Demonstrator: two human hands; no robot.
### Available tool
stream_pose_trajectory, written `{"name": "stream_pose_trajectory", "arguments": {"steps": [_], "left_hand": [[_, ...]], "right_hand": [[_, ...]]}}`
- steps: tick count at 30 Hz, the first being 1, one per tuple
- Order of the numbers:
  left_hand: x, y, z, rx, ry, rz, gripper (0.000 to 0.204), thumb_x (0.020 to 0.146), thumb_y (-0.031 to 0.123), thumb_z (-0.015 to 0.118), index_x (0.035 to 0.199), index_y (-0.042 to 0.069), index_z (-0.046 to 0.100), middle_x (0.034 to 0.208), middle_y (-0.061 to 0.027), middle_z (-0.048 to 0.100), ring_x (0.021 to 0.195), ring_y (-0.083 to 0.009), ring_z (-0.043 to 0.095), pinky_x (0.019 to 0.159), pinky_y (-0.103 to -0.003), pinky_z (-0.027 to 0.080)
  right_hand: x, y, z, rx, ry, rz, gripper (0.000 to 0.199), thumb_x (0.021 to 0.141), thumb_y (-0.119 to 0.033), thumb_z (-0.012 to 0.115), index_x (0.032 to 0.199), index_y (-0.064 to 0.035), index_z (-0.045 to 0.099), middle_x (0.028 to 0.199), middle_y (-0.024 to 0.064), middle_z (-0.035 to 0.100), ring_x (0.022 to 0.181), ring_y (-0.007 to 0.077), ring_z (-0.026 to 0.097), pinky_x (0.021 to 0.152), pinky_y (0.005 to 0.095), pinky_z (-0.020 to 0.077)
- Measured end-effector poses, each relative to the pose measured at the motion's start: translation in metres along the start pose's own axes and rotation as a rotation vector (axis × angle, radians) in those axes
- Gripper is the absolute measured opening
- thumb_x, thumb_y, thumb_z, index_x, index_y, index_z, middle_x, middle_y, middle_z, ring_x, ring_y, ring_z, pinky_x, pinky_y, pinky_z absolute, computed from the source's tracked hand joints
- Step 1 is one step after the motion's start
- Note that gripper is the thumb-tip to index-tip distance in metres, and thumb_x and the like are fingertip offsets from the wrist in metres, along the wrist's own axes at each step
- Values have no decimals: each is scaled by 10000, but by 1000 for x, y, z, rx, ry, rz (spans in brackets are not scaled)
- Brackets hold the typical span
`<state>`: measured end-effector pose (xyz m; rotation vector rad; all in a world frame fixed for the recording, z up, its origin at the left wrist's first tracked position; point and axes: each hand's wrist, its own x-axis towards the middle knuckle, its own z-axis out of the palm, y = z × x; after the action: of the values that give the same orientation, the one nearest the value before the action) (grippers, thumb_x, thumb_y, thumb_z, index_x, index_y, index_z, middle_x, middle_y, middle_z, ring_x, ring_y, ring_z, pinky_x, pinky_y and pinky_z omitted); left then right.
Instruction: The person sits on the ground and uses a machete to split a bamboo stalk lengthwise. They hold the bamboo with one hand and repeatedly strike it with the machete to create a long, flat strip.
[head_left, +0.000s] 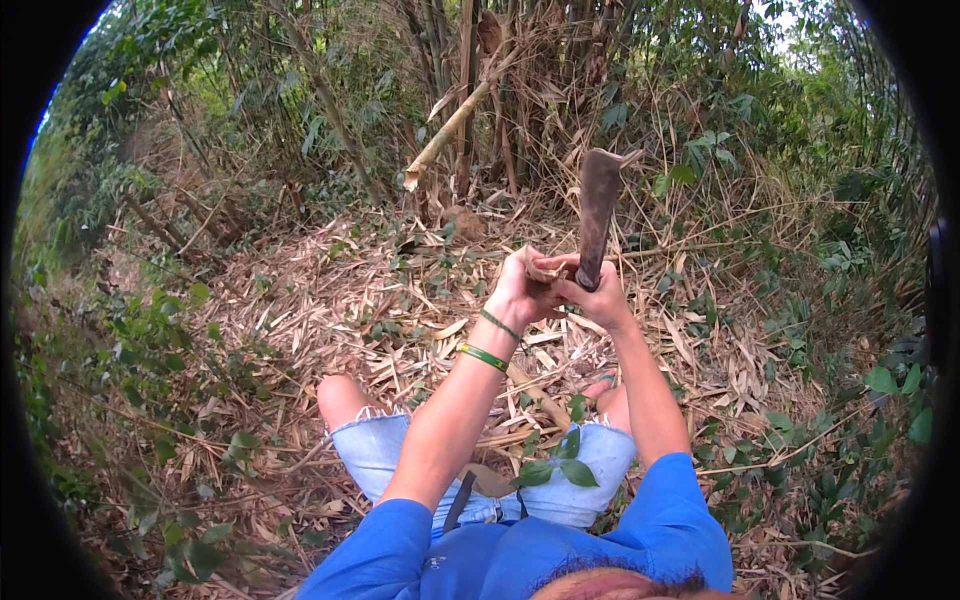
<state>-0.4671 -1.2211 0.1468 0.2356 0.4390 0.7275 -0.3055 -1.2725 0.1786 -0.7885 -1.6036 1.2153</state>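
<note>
My right hand (600,295) is closed around the lower end of a machete (599,205). Its dark, worn blade points up and away from me, widening toward the top, where a small hook juts to the right. Beside it, my left hand (520,288) is curled around a small, dry tan piece of plant (543,268), mostly covered by the fingers. Both hands meet in front of me above the ground, the right fingers reaching to the left hand and that piece. Two green bands (483,356) circle my left wrist and forearm.
Dry leaves and stalks (400,290) cover the ground. Ahead, a cut bamboo pole (450,135) slants down from a dense bamboo clump (440,50). Leafy vines (150,370) grow at the left and bushes (850,260) at the right. A green sprig (562,462) lies over my denim shorts.
</note>
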Motion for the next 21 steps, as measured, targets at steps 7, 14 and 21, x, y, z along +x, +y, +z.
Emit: {"name": "stream_pose_trajectory", "arguments": {"steps": [7, 14, 21], "left_hand": [[6, -4, -57, -49, -35, 258, 559, 669, 3, 474, 1205, -153, 491, 1067, -256, 650, 919, -394, 692, 911, -497, 607], [-37, -2, -107, 193, 265, 458, 483, 649, -13, 486, 1125, -93, 478, 998, -228, 618, 924, -382, 659, 940, -516, 571], [-100, -6, -147, 186, 248, 376, 573, 673, -26, 498, 1243, -75, 471, 1076, -211, 637, 924, -317, 673, 892, -448, 593]], "right_hand": [[-31, 21, -19, -322, 63, -106, 343, 859, -87, 759, 1181, 17, 700, 1282, 149, 682, 1217, 239, 625, 1048, 381, 473], [-67, 49, -23, -525, 172, 216, 210, 853, -193, 781, 921, -4, 721, 749, 33, 677, 633, 63, 533, 573, 253, 414], [-63, 67, 9, -679, 129, 118, 274, 848, -286, 776, 856, -21, 708, 598, 98, 600, 514, 225, 552, 527, 364, 421]]}}
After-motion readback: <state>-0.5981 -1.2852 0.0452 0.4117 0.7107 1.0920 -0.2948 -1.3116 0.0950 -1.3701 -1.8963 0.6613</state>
